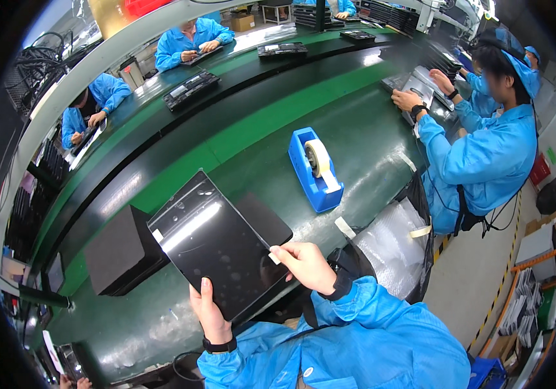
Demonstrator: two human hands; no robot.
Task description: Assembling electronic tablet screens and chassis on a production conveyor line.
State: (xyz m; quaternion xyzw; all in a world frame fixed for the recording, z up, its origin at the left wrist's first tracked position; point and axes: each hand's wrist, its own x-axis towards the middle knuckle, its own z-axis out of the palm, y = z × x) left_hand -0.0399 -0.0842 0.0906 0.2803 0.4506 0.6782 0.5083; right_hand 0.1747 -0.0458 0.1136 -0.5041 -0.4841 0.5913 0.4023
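A thin, glossy black panel [223, 256] is tilted in front of me, with a bright reflection across its upper part. My left hand [210, 316] grips its lower left edge, thumb on the face and the other fingers mostly hidden behind. At the right edge, my right hand [310, 267] pinches a small piece of whitish tape [274, 258] between thumb and fingers. Another pale tape piece [157, 235] sticks at the panel's left edge. Beyond the panel stands a blue tape dispenser [300, 163] with a roll of whitish tape.
A black foam-like block [119, 256] sits left of the panel, and a dark flat block [261, 217] partly behind it. Bubble wrap [391, 249] fills a black bag at the bench's right edge. Laptop-like units [190, 89] lie on the conveyor [129, 181]. Co-workers [485, 149] work around.
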